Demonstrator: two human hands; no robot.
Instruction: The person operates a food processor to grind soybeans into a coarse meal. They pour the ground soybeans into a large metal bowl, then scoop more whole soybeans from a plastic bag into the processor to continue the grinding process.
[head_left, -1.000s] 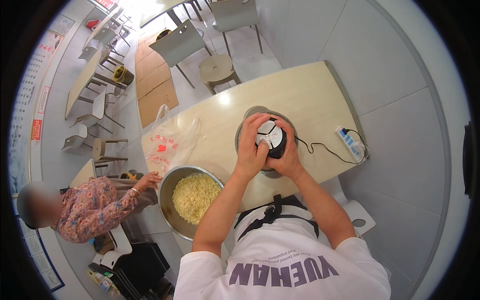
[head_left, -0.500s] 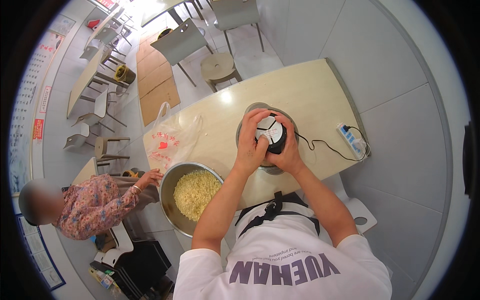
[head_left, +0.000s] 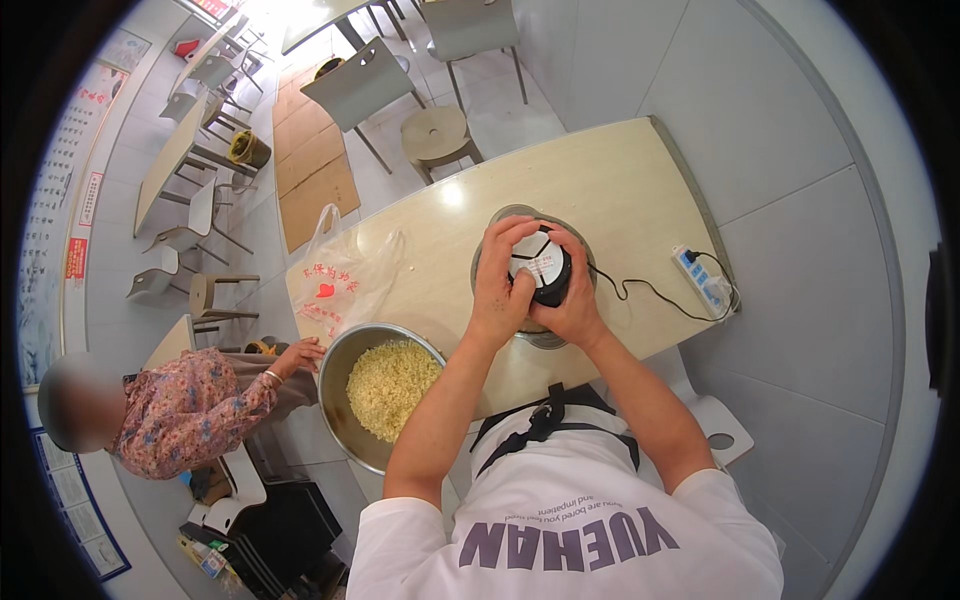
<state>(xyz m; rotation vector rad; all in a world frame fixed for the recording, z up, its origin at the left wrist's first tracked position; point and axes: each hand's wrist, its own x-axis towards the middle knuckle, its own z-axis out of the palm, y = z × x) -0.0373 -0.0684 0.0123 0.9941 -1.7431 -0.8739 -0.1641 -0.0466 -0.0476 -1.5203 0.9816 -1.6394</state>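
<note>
Pressing down on the chopper's black motor head [head_left: 540, 268], left hand [head_left: 500, 285] and right hand [head_left: 572, 300] fingers clamping it; next probably needs steady downward pressure.

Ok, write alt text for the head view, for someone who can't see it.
Seen from above, a person presses both hands, left hand and right hand, on the black motor head of an electric chopper on a beige table. A steel bowl of chopped yellowish food sits to the left, beside a plastic bag. Another person in a floral top reaches toward the table.
</note>
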